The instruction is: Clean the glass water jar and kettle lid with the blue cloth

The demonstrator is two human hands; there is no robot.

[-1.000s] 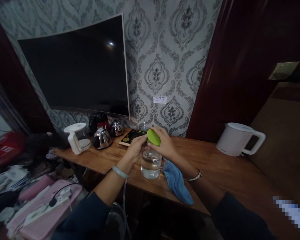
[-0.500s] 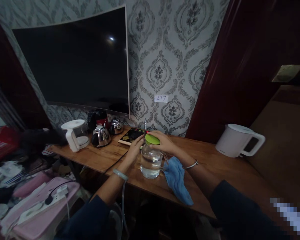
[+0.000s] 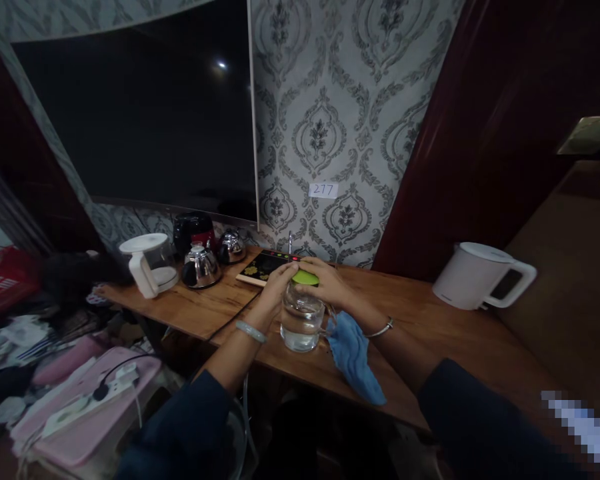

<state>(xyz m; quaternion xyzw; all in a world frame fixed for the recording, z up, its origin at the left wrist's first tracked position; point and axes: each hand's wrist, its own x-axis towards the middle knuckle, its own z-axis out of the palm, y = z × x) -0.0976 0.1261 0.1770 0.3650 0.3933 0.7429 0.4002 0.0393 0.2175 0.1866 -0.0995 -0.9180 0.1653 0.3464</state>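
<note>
A clear glass pot (image 3: 300,330) partly filled with water stands on the wooden table near its front edge. On its mouth is a green lid (image 3: 306,277). My right hand (image 3: 327,281) curls over the lid from the right and grips it. From the left, my left hand (image 3: 278,288) closes in on the lid's edge, its fingertips meeting it beside the pot's neck. A blue cloth (image 3: 355,357) lies against the pot's handle side, under my right wrist, and hangs over the table edge.
Behind the hands lies a black induction cooker (image 3: 260,267) with a lit red display. To the left stand metal kettles (image 3: 201,267) and a white-handled glass jug (image 3: 155,267). A white electric kettle (image 3: 473,277) is at the right. A cable crosses the table (image 3: 395,300).
My left hand has shifted up and inward, its fingertips now at the lid's left edge. The right hand stays on the lid. The view has tilted slightly downward.
</note>
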